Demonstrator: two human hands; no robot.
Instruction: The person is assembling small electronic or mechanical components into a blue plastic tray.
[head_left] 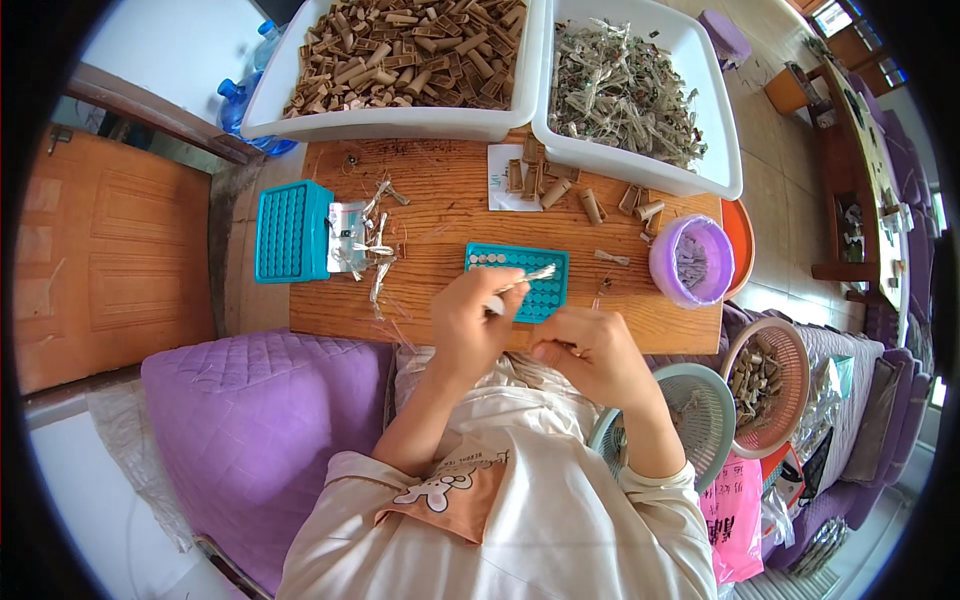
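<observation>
My left hand [472, 318] is closed, held over the teal tray [545, 300] near the front of the table. From its fingers a small bundle of pale, thin wire [541, 273] sticks out to the right. A small white round piece [495, 304] shows at the same hand. My right hand [592, 345] is beside it on the right, fingers curled in a pinch; what they hold, if anything, is hidden. Rows of round pockets fill the tray, and several silvery discs [487, 259] sit in its far left ones. My left hand covers part of it.
Brown plastic shells [410, 55] fill one white tub [400, 124]; tangled wire bundles [625, 95] fill another [640, 163]. Loose shells [592, 206] lie before them. A teal rack [292, 232] stands left, a purple bucket [690, 262] right. Two baskets [768, 385] [660, 420] stand beside me.
</observation>
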